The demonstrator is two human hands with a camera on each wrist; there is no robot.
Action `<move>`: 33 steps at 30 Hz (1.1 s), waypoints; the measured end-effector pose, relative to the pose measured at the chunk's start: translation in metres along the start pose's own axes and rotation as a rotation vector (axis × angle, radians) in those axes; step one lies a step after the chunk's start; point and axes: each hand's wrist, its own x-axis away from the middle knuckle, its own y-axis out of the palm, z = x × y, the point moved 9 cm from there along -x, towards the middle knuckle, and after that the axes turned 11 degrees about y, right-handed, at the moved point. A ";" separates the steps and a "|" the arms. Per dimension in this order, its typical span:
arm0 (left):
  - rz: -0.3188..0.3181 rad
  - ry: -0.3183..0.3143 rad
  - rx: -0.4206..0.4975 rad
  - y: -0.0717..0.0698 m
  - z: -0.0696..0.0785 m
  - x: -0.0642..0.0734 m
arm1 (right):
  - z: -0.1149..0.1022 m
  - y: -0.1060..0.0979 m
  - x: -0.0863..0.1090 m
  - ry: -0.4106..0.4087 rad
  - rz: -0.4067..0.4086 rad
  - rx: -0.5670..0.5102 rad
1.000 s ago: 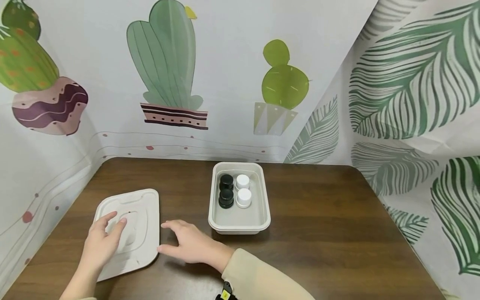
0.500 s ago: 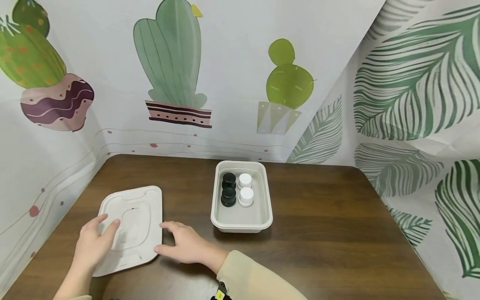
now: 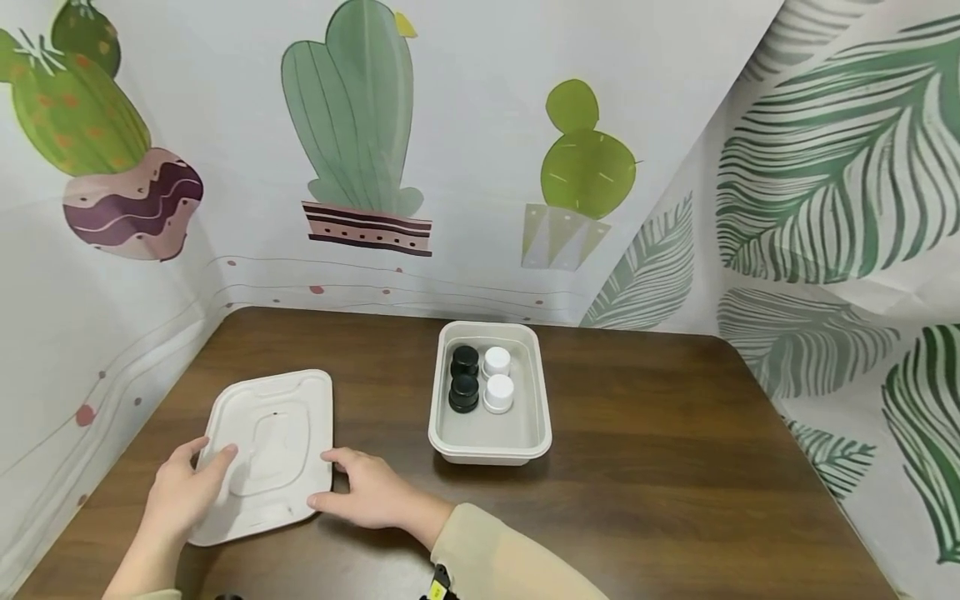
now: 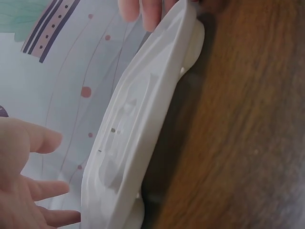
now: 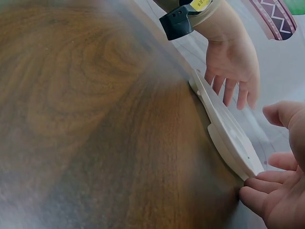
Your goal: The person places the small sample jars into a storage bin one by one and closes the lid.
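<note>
A white plastic lid [image 3: 285, 442] lies flat at the left of the table, with a raised rounded panel in its middle. At its left edge is my left hand [image 3: 180, 492], fingers spread and thumb apart over the lid's rim. My right hand [image 3: 371, 492] is at the right edge; in the right wrist view its fingertips [image 5: 259, 186] touch the lid's end while the thumb stands clear. The left wrist view has the lid [image 4: 138, 124] side-on, raised slightly on rounded bulges beneath it, with the left fingers [image 4: 52, 188] beside it.
A pale rectangular tub [image 3: 491, 437] stands at the back centre of the brown table [image 3: 660, 467]. Inside are two black capped jars [image 3: 464, 390] and two white ones [image 3: 498, 392]. A cactus-printed cloth [image 3: 480, 150] hangs behind.
The head view has swung slightly left, so the scene shifts right. Relative to the lid, my left hand has moved outward to its left edge, and my right hand has come in against its right edge.
</note>
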 end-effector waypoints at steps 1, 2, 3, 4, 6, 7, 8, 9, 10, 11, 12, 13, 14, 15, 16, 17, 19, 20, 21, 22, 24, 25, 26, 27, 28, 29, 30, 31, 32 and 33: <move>-0.007 -0.009 0.002 0.000 -0.001 0.000 | 0.000 0.000 0.000 0.002 0.000 -0.002; -0.013 -0.015 0.004 0.000 -0.001 0.000 | 0.001 0.001 -0.001 0.003 0.002 -0.003; -0.018 -0.020 0.012 0.000 -0.002 0.000 | 0.001 0.001 -0.001 0.006 0.003 -0.005; -0.020 -0.023 0.020 0.000 -0.002 0.000 | 0.001 0.001 -0.001 0.008 0.005 -0.008; -0.019 -0.025 0.047 0.000 -0.002 -0.001 | 0.002 0.002 -0.002 0.015 0.008 -0.013; -0.020 -0.030 0.064 0.000 -0.003 -0.002 | 0.003 0.002 -0.002 0.018 0.009 -0.016; -0.020 -0.033 0.083 0.000 -0.004 -0.002 | 0.003 0.002 -0.002 0.019 0.010 -0.019; -0.022 -0.035 0.101 0.000 -0.004 -0.003 | 0.003 0.002 -0.003 0.018 0.013 -0.021; -0.029 -0.037 0.122 0.000 -0.005 -0.003 | 0.003 0.003 -0.003 0.020 0.015 -0.025; -0.039 -0.039 0.145 -0.001 -0.006 -0.003 | 0.004 0.003 -0.003 0.023 0.016 -0.032; -0.046 -0.041 0.165 -0.001 -0.007 -0.002 | 0.004 0.002 -0.003 0.025 0.019 -0.039; -0.052 -0.042 0.189 -0.002 -0.007 -0.002 | 0.005 0.002 -0.003 0.029 0.022 -0.048; -0.053 -0.042 0.210 -0.003 -0.008 -0.002 | 0.006 0.002 -0.004 0.033 0.024 -0.059; -0.056 -0.034 0.228 -0.005 -0.007 -0.001 | 0.007 0.001 -0.004 0.040 0.025 -0.073; -0.051 -0.026 0.242 -0.007 -0.007 -0.001 | 0.008 0.001 -0.004 0.049 0.025 -0.087; -0.042 -0.019 0.250 -0.009 -0.006 -0.001 | 0.009 0.000 -0.004 0.057 0.022 -0.107; -0.010 0.002 0.251 -0.015 -0.003 0.000 | 0.010 -0.001 -0.004 0.070 0.016 -0.137; 0.011 0.010 0.248 -0.018 -0.002 0.000 | 0.011 -0.001 -0.004 0.078 0.010 -0.155; 0.031 0.022 0.252 -0.020 -0.001 0.000 | 0.012 -0.001 -0.004 0.084 0.005 -0.173; 0.056 0.028 0.260 -0.023 0.001 0.000 | 0.012 -0.001 -0.004 0.090 0.000 -0.189; 0.102 0.038 0.304 -0.027 0.003 0.001 | 0.013 -0.001 -0.003 0.100 -0.006 -0.220; 0.119 0.041 0.350 -0.029 0.004 0.002 | 0.014 -0.002 -0.003 0.105 -0.008 -0.236; 0.138 0.048 0.415 -0.030 0.005 0.002 | 0.014 -0.001 -0.003 0.110 -0.010 -0.250; 0.153 0.059 0.494 -0.031 0.007 0.002 | 0.015 -0.001 -0.003 0.113 -0.012 -0.266; 0.161 0.075 0.581 -0.032 0.008 0.003 | 0.015 -0.002 -0.003 0.118 -0.013 -0.282; 0.161 0.090 0.664 -0.032 0.011 0.003 | 0.016 -0.002 -0.003 0.124 -0.016 -0.302; 0.151 0.114 0.750 -0.032 0.014 0.002 | 0.016 -0.002 -0.003 0.129 -0.018 -0.317; 0.138 0.143 0.836 -0.033 0.018 0.002 | 0.017 -0.003 -0.003 0.135 -0.021 -0.338; 0.122 0.172 0.922 -0.033 0.022 0.001 | 0.017 -0.003 -0.003 0.140 -0.021 -0.356; 0.097 0.205 0.989 -0.032 0.026 0.001 | 0.018 -0.003 -0.004 0.145 -0.021 -0.371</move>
